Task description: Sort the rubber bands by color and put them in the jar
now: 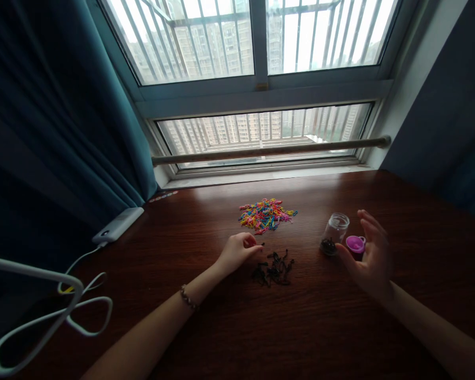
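My left hand (239,250) is closed in a pinch, and a tiny dark tip shows at the fingertips, seemingly a small black elastic band. Just below and to the right of it lies a loose pile of black elastic bands (276,269). Fingers spread, my right hand (370,258) is open beside a clear jar (338,224); whether the thumb touches the jar cannot be told. Black bands (328,246) lie inside the jar, which stands uncapped. A purple lid (355,243) with a loop rests between the jar and my right palm.
Beyond my left hand is a heap of small multicoloured bands (266,215) on the brown wooden table (206,327). At the left lie a white device (119,224) and a looping white cable (89,301). A blue curtain, a window and a rail border the table.
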Tool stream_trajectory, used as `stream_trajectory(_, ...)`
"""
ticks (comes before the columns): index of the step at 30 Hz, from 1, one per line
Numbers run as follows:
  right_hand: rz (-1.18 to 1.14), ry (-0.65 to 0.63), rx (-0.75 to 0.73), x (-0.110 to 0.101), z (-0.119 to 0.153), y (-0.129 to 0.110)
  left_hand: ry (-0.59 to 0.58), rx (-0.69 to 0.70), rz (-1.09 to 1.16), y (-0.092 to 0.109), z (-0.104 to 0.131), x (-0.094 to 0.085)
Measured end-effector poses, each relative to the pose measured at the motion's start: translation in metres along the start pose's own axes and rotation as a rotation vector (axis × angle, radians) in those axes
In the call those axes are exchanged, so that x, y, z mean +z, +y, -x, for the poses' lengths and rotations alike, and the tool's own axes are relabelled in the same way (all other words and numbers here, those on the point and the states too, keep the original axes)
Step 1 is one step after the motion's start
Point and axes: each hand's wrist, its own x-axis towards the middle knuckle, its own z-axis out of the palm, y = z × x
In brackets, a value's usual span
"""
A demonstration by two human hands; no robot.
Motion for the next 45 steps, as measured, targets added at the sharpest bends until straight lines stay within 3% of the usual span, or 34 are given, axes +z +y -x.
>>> stream_trajectory(2,-0.005,-0.142,-0.250,-0.004,-0.001,-0.015,-0.001,-0.030,-0.040,0.004,-0.004,0.004)
stream_trajectory(5,-0.134,-0.606,-0.415,0.007,0.000,-0.040,-0.043,-0.059,-0.082,0.008,-0.007,0.005)
stream_trajectory(8,-0.157,-0.816,-0.307,0.033,0.001,-0.058,-0.081,-0.021,-0.077,0.007,-0.007,0.001)
stream_trajectory(12,-0.062,-0.893,-0.074,0.068,0.002,-0.069,-0.154,0.037,0.013,0.004,0.001,-0.006)
stream_trajectory(16,-0.067,-1.000,0.009,0.085,0.005,-0.067,-0.264,0.031,0.158,0.003,0.010,-0.015)
stream_trajectory(22,-0.188,-0.997,0.021,0.086,0.013,-0.056,-0.258,0.122,0.147,0.007,0.013,-0.016)
stream_trajectory(29,-0.139,-0.948,-0.038,0.090,0.016,-0.059,-0.244,0.219,0.100,0.008,0.015,-0.009)
stream_trajectory(35,-0.266,-0.819,0.156,0.087,0.009,-0.058,-0.263,0.230,0.135,-0.003,0.010,-0.004)
stream_trajectory(40,-0.348,-0.710,0.322,0.071,-0.015,-0.062,-0.248,0.266,0.145,-0.008,0.009,-0.001)
stream_trajectory(45,-0.291,-0.569,0.343,0.029,-0.061,-0.068,-0.217,0.282,0.127,-0.011,0.010,0.001)
